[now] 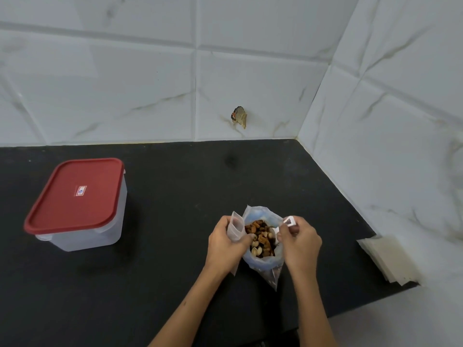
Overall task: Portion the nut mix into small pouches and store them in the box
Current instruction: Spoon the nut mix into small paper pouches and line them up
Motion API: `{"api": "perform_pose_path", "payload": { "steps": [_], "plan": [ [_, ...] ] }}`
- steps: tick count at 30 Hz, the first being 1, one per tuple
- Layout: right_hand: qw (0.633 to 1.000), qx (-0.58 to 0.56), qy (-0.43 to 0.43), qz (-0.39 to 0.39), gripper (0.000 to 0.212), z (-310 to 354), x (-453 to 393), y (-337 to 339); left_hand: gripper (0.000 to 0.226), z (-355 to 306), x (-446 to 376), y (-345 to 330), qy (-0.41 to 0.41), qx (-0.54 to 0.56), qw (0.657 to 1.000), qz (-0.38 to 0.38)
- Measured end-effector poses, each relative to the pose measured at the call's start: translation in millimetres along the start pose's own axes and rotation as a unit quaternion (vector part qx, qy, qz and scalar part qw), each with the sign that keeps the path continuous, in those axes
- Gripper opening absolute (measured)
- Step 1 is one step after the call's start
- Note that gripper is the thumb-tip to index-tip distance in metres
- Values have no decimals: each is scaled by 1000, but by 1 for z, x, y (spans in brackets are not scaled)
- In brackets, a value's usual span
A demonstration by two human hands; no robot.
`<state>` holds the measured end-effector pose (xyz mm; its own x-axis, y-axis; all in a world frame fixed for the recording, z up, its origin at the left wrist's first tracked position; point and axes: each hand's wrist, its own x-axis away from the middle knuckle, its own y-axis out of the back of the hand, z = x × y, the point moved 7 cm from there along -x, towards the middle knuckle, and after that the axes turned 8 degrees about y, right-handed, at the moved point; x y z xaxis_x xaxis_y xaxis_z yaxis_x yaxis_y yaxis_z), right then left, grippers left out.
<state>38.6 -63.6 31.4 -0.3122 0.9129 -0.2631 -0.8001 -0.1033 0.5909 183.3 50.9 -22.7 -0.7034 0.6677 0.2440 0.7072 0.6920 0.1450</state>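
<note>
Down on the black bench (175, 196), seen from the head camera, both hands work close together near the front edge, right of the middle. An open clear bag of nut mix (261, 237) stands between them, its mouth spread wide so that the nuts and dark dried fruit show inside. The left hand (226, 242) is curled around a small clear pouch (236, 227), holding it upright against the left side of the bag, with the fingertips reaching over the bag's rim. The right hand (299, 242) is pinched on a white plastic scoop (280, 227); its handle end sticks up above the fingers, and its bowl dips into the mix at the right side of the bag.

Well apart, toward the bench's left edge, stands the clear storage box (82, 216) with its red lid (75, 194) closed. At the right edge, against the tiled wall (250, 71), lies a stack of flat empty pouches (390, 259). A small scrap of wrapper (239, 117) sticks to the back wall above the bench's rear edge.
</note>
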Motion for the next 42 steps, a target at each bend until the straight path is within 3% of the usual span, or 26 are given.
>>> {"api": "perform_pose_path", "payload": {
  "steps": [8,12,16,21,27,33,42],
  "plan": [
    [993,-73,-95,14,18,-12,-14,-18,30,8,-3,-7,21,30,999,17],
    [979,-115,-166,1,9,-28,-13,-20,29,10,-3,-6,21,33,999,18],
    [965,-157,-208,-12,14,-31,-14,-31,27,8,-4,-7,19,32,999,21],
    [927,-250,-279,5,7,-41,-12,-23,28,12,-6,-6,23,29,999,21],
    [918,-265,-294,3,11,-38,-5,-33,28,7,-3,-10,24,21,999,33],
    [884,-329,-333,-4,21,-40,0,-28,34,8,-2,-8,40,29,998,30],
    [864,-368,-342,-29,12,-35,15,-7,34,-3,-2,-6,38,11,998,41]
  ]
}}
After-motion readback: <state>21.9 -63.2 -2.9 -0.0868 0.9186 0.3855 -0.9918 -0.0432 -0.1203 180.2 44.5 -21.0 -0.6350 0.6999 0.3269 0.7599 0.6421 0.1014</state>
